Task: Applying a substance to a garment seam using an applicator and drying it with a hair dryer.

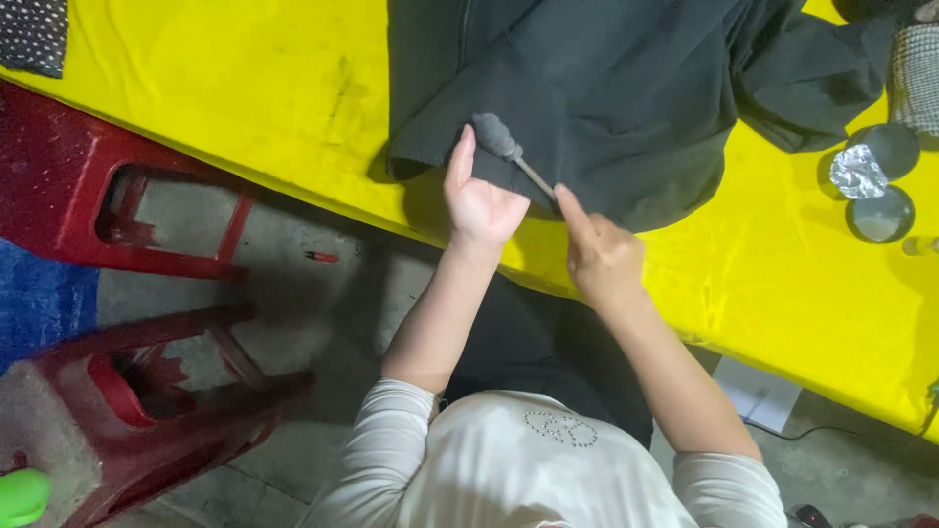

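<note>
Head view, looking down over a yellow table cover [245, 88].

The left hand [479, 200] lies at the near edge of a dark grey garment [606, 98] spread on the cover. Its fingers [462, 156] are straight and held together, pointing away from the body, pressed flat on the cloth's hem.

Just beside those fingers, on their right, lies the padded grey head of a small tool [497, 137]; its thin stem runs diagonally back toward the right hand [602, 254].

The right hand's forefinger [570, 207] is stretched out along the stem, with the tip at the stem's lower end. The other fingers are curled in; whether they clamp the stem cannot be told from this angle.

Both hands sit close together, with the garment's edge under and between them.

Well to the right of the right hand's fingers: a crumpled piece of foil [858, 171] on a round dark disc, and a second round disc [880, 215] just below it.

Well to the left of the left hand's fingers, off the table: red plastic stools [117, 215] on a concrete floor, and a small red pen-like object [321, 257] lying on the floor.
</note>
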